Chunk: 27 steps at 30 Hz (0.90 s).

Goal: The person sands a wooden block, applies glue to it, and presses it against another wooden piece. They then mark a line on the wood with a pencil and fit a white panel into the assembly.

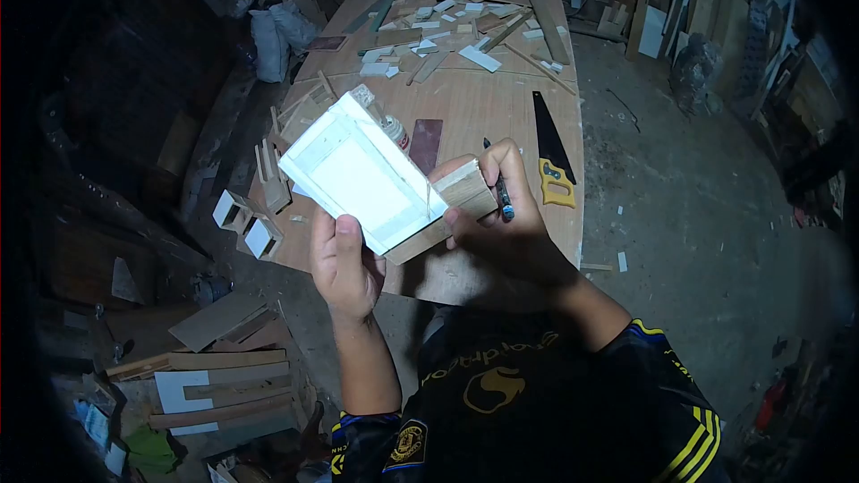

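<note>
A white-faced wooden box piece is held up over the workbench, tilted, its recessed white face toward me. My left hand grips its lower left edge, thumb on the front. At its lower right corner, my right hand holds the piece with the thumb against the edge. A small wooden block juts out on that side, beside my right fingers. A dark pen-like tool lies across the right hand. Behind the box piece, a jar is partly hidden.
On the workbench, a yellow-handled saw lies at the right and a reddish-brown plate near the middle. Wood offcuts cover the far part. Small wooden frames stand at the left edge. Boards lie at lower left.
</note>
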Tool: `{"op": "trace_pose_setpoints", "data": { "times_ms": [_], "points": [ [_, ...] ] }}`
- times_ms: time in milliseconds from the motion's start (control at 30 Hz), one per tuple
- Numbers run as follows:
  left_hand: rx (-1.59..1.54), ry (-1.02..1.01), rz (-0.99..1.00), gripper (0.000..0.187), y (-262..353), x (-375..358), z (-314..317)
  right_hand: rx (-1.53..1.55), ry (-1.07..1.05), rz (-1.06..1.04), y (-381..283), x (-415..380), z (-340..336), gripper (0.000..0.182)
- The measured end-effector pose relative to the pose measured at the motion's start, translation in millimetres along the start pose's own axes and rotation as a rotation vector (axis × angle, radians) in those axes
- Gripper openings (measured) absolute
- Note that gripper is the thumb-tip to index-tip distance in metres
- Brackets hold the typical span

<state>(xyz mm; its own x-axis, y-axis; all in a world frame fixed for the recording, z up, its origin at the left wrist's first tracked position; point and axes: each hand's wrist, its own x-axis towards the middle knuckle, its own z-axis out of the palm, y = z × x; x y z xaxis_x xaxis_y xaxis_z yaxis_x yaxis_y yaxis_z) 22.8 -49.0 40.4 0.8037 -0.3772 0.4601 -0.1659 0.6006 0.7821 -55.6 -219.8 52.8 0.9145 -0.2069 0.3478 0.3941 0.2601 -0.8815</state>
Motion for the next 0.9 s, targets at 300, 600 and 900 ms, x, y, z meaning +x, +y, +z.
{"op": "trace_pose_setpoints", "data": {
  "times_ms": [300,600,900],
  "points": [
    [0.163,-0.041,-0.12,0.057,10.8,-2.4,-1.1,0.107,0.043,0.103,-0.4,-4.4,-3.9,0.045],
    [0.133,-0.113,-0.3,0.048,23.8,14.4,12.6,0.146,0.088,0.078,7.4,0.5,-14.3,0.035],
    [-0.019,-0.155,-0.346,0.047,34.8,20.4,27.9,0.158,0.153,0.079,-1.4,1.5,-16.7,0.033]
  ]
}}
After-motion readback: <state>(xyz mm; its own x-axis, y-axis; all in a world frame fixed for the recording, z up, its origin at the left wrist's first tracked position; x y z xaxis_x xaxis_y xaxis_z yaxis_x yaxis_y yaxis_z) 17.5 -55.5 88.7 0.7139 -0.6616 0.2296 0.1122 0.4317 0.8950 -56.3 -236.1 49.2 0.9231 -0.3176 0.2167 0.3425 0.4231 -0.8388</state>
